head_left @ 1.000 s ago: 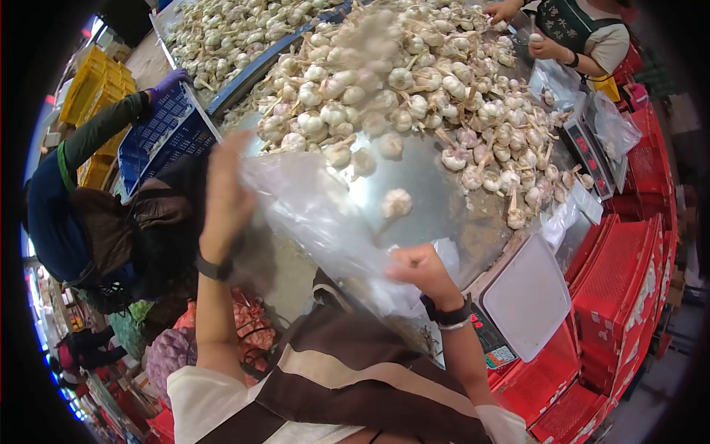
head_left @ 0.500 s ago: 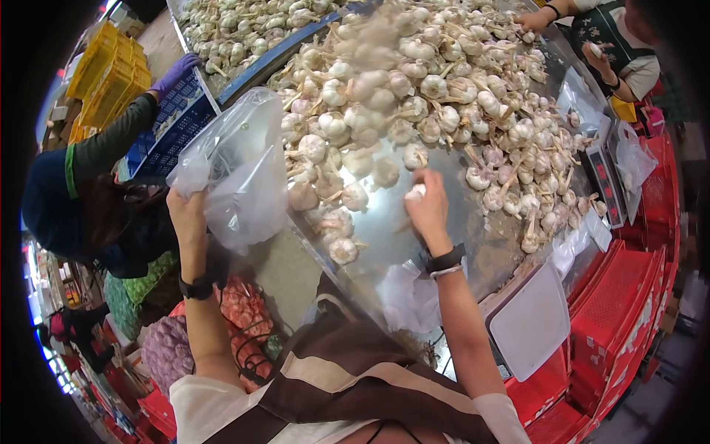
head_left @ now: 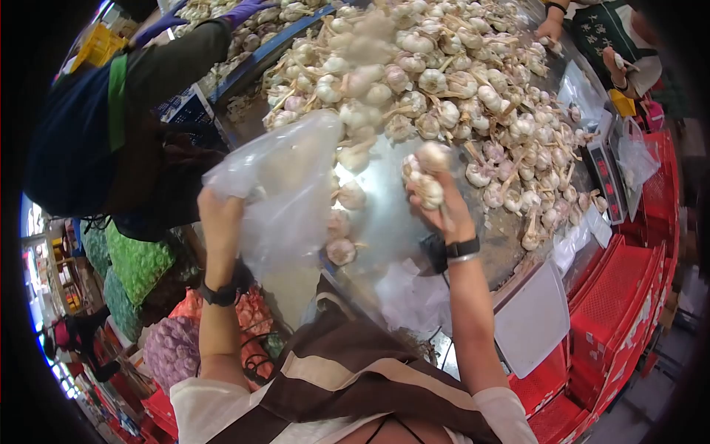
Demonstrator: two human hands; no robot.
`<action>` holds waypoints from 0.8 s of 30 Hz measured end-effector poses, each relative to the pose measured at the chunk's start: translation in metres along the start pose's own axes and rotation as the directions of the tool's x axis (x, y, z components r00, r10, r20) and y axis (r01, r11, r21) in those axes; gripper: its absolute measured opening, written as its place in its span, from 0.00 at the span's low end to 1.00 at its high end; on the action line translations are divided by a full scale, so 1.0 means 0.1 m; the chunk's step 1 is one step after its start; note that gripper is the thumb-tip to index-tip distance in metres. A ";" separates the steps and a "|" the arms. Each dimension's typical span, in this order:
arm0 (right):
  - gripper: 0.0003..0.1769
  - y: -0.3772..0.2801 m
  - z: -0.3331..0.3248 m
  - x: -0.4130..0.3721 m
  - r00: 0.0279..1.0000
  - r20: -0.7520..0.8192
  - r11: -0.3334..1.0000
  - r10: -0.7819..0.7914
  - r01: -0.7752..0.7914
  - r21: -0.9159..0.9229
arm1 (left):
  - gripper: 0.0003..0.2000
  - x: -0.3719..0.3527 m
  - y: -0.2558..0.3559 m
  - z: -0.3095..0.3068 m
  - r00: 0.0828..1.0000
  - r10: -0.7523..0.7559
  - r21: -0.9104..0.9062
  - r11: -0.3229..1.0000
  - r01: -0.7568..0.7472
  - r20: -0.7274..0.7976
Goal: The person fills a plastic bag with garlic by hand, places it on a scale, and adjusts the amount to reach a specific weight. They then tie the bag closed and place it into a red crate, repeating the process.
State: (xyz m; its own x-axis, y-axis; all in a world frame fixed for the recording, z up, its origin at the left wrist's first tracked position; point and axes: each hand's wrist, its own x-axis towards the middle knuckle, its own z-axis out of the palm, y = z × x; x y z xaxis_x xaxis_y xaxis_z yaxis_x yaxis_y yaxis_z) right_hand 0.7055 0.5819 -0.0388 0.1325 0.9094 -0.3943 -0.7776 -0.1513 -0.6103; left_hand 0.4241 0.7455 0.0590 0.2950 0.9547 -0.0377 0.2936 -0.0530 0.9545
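Note:
My left hand (head_left: 222, 222) is closed on the edge of a clear plastic bag (head_left: 285, 196), which hangs over the near left edge of the metal table (head_left: 377, 222). In my right hand (head_left: 450, 211) are garlic bulbs (head_left: 427, 189), at least two, lifted above the bare metal. The hand is turned partly palm up, fingers curled around them. Beyond it lies a large heap of garlic (head_left: 458, 81). A few loose bulbs (head_left: 341, 251) rest beside the bag on the table's left edge, and the bag partly covers that side.
A digital scale (head_left: 606, 177) stands at the right, near red crates (head_left: 614, 311) and a grey-white tray (head_left: 532, 318). On the left, a person in a dark cap (head_left: 81, 140) leans close. Another person's hand (head_left: 549, 29) is at the heap's far right. Net sacks (head_left: 170, 348) sit lower left.
My right hand has turned over and come up with garlic bulbs. My left hand and the bag have moved right. The person on the left has leaned in, reaching toward the far garlic.

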 end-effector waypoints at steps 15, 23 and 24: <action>0.41 0.20 0.70 -1.24 0.836 0.190 0.475 -0.515 0.093 0.875 | 0.15 -0.69 0.01 1.79 0.755 0.029 -0.119 0.991 0.065 0.655; 0.20 0.70 0.05 -0.92 0.805 -0.470 0.931 -0.363 0.332 -0.151 | 0.11 -0.59 -0.56 1.95 0.633 -0.413 -0.091 0.789 0.608 0.655; 0.24 0.76 0.00 -0.90 0.717 -0.458 0.819 -0.526 0.282 -0.499 | 0.12 -0.56 -0.57 1.89 0.620 -0.424 -0.054 0.796 0.603 0.660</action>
State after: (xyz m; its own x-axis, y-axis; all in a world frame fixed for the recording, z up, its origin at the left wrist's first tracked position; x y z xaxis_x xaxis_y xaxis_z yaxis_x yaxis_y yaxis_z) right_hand 0.6344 0.4888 -0.0496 0.7855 0.5539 -0.2762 -0.2927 -0.0607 -0.9543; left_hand 0.5628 0.6393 -0.0490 0.6588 0.4207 -0.6237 0.3620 0.5494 0.7531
